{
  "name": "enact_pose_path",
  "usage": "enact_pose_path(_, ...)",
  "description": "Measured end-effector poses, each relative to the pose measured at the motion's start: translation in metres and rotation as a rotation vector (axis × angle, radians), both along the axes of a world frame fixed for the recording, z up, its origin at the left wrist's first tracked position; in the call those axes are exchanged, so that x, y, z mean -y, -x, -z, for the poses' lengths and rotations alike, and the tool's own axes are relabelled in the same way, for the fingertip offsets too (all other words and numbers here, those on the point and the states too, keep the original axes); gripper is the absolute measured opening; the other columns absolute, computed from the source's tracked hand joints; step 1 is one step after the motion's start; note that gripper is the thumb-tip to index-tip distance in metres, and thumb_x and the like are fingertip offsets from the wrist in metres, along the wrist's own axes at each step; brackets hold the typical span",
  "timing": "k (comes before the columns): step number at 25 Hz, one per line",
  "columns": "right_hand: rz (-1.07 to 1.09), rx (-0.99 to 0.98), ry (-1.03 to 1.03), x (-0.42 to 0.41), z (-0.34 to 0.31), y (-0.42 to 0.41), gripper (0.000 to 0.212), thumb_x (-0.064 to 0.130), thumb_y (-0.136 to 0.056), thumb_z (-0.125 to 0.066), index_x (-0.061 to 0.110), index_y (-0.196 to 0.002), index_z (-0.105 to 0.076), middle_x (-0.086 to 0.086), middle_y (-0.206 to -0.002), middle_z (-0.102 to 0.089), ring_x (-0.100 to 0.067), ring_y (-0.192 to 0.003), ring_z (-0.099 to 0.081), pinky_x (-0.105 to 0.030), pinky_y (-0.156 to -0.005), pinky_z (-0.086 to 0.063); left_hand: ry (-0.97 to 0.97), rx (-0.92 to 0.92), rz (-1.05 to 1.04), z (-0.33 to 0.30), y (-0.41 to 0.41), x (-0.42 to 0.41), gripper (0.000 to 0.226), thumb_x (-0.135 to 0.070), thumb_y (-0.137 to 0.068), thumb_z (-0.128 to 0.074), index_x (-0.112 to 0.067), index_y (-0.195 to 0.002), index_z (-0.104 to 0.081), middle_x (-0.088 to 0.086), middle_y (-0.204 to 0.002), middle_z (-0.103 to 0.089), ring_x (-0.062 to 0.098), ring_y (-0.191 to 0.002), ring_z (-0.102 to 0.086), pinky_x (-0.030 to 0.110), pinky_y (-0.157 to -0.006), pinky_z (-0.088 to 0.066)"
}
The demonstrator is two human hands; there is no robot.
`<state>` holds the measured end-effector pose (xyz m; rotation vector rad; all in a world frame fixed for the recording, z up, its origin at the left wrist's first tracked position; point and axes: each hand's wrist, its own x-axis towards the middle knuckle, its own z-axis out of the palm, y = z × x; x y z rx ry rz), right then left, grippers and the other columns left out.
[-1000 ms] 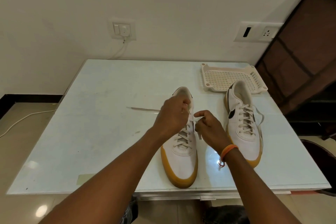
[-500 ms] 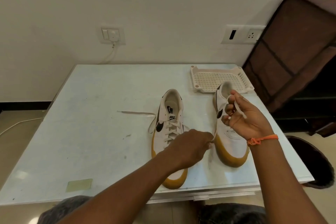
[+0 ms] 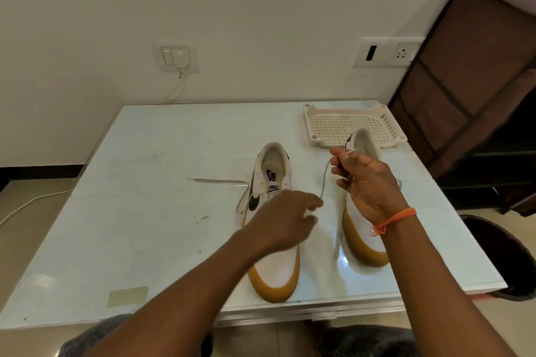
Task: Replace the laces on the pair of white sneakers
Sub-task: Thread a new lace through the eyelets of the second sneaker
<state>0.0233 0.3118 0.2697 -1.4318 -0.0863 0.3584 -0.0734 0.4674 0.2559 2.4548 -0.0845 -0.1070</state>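
Two white sneakers with tan soles stand side by side on the pale table (image 3: 162, 211). The left sneaker (image 3: 275, 264) shows its black logo and open collar. My left hand (image 3: 285, 219) hovers over its laced middle, fingers curled, fingertips at a white lace (image 3: 324, 180). That lace runs up to my right hand (image 3: 367, 182), which grips its upper end above the right sneaker (image 3: 362, 243) and hides most of that shoe. Another lace end (image 3: 220, 181) trails left of the left sneaker on the table.
A white perforated plastic tray (image 3: 348, 124) sits at the table's back right, just behind the right sneaker. A brown fabric shelf unit (image 3: 475, 81) stands to the right. A greenish paper patch (image 3: 127, 296) lies near the front edge. Wall sockets and a cable are behind.
My right hand has risen a little with the lace, stretching it upward. My left hand has moved slightly along the left sneaker toward the lace's lower end.
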Motion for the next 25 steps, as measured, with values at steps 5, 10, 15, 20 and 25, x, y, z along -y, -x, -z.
enact_pose_path(5, -0.005, 0.327, 0.250, -0.029, 0.011, 0.005, 0.018, 0.013, -0.098, -0.053, 0.015, -0.104, -0.071, 0.010, -0.093, -0.071, 0.002, -0.090, -0.065, -0.022, -0.083, -0.049, -0.012, 0.095, -0.665, -0.002, -0.017, -0.065, 0.013, -0.023, -0.088, -0.065, -0.014, -0.080, -0.070, -0.002, -0.078, -0.069, 0.018, -0.076, -0.066, 0.033, -0.071, -0.056)
enact_pose_path(10, -0.076, 0.588, 0.565, -0.070, 0.040, 0.016, 0.025, 0.009, -0.091, -0.065, 0.013, -0.115, -0.069, 0.007, -0.077, -0.068, -0.003, -0.069, -0.064, -0.009, -0.074, -0.047, 0.110, -0.040, -0.634, 0.016, -0.032, -0.077, 0.021, -0.009, -0.086, -0.059, -0.002, -0.071, -0.072, 0.003, -0.081, -0.074, 0.019, -0.075, -0.069, 0.032, -0.068, -0.057)
enact_pose_path(15, 0.079, 0.957, 0.823, -0.085, 0.057, 0.023, 0.003, 0.017, -0.088, -0.069, 0.018, -0.088, -0.072, -0.001, -0.080, -0.069, -0.022, -0.074, -0.060, -0.040, -0.066, -0.051, 0.115, 0.021, -0.627, 0.018, -0.034, -0.067, 0.037, -0.038, -0.080, -0.073, -0.007, -0.060, -0.072, 0.005, -0.055, -0.066, 0.016, -0.050, -0.061, 0.018, -0.054, -0.045)
enact_pose_path(20, 0.119, 0.998, 1.004, -0.093, 0.063, 0.029, 0.003, 0.015, -0.083, -0.074, 0.017, -0.083, -0.072, -0.004, -0.077, -0.063, -0.027, -0.072, -0.057, -0.035, -0.064, -0.041, 0.254, -0.030, -0.583, 0.016, -0.034, -0.073, 0.024, -0.026, -0.067, -0.088, -0.006, -0.065, -0.075, 0.010, -0.062, -0.069, 0.026, -0.059, -0.068, 0.038, -0.064, -0.059)
enact_pose_path(25, 0.070, 0.974, 1.048, -0.098, 0.064, 0.028, 0.010, 0.013, -0.078, -0.078, 0.021, -0.076, -0.072, -0.001, -0.076, -0.062, -0.027, -0.075, -0.056, -0.034, -0.069, -0.032, 0.418, -0.085, -0.585, 0.012, -0.028, -0.079, 0.018, -0.017, -0.064, -0.090, -0.007, -0.070, -0.076, 0.012, -0.069, -0.072, 0.033, -0.069, -0.071, 0.048, -0.069, -0.060)
